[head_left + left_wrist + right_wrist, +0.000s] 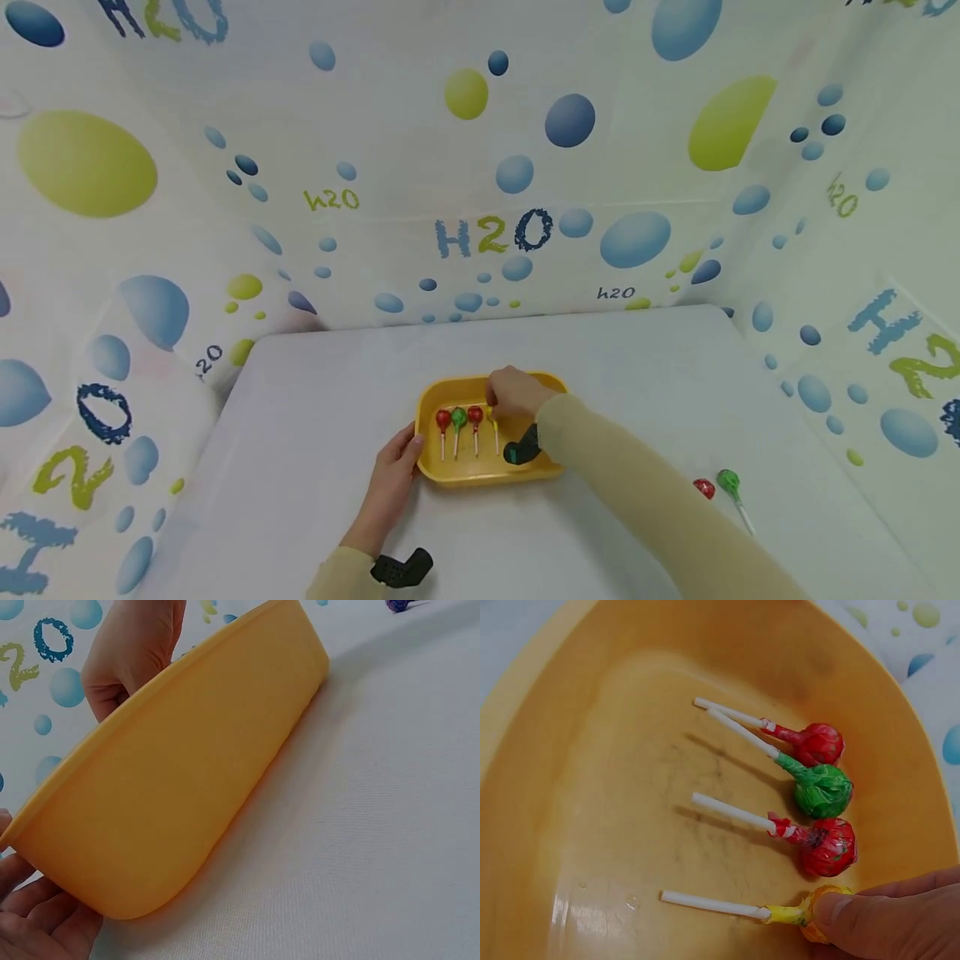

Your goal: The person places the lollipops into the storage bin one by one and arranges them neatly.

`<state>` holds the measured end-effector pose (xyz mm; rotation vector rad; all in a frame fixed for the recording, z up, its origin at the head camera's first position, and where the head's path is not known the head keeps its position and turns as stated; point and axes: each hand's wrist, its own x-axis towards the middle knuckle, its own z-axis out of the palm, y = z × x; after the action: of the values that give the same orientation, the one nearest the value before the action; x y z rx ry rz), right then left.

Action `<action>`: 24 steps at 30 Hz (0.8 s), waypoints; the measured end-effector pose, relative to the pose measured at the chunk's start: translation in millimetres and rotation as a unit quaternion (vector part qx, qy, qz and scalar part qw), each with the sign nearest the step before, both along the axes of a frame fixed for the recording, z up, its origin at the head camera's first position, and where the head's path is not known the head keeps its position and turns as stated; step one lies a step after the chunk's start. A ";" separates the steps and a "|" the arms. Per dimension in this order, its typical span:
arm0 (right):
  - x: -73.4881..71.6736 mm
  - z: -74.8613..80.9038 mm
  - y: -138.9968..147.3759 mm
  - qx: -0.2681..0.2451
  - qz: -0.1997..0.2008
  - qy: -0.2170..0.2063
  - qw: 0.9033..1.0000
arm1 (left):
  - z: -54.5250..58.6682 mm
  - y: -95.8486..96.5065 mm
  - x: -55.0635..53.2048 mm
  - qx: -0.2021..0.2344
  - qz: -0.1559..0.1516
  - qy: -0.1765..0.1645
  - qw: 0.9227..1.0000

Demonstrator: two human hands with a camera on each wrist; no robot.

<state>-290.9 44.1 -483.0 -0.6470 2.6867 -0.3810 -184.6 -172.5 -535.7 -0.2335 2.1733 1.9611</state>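
A yellow plastic tray (467, 473) stands on the white table, its left end gripped by my left hand (396, 463), with the thumb over the rim and the fingers against the outer wall (165, 795). My right hand (519, 392) reaches inside and pinches the head of a yellow lollipop (804, 916), whose white stick points toward the near side. Left of it lie a red lollipop (829, 847), a green lollipop (823, 792) and another red lollipop (822, 744), in a row with heads toward the far wall. The tray's far right part is behind my right hand and sleeve.
On the table to the right, a red lollipop (703, 487) and a green lollipop (729, 481) lie beside my right sleeve (637, 483), which partly covers the red one. Patterned cloth (405, 167) surrounds the table at the back and both sides.
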 end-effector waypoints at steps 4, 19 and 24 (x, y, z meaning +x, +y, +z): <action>-2.2 -5.0 -2.1 0.003 0.006 0.010 1.000 | 0.2 -0.5 -1.8 -0.002 0.001 0.001 1.000; -6.8 -8.3 -5.4 -0.003 -0.036 -0.032 0.999 | 0.9 -1.5 -5.2 0.002 0.004 -0.001 1.000; -7.8 -8.2 -6.2 0.006 -0.035 -0.029 0.999 | 0.6 -2.6 -6.0 0.004 0.002 -0.002 1.000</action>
<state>-298.7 37.9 -491.2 -0.5319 2.6599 -0.3964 -190.5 -175.1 -535.1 -0.2416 2.1636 1.9698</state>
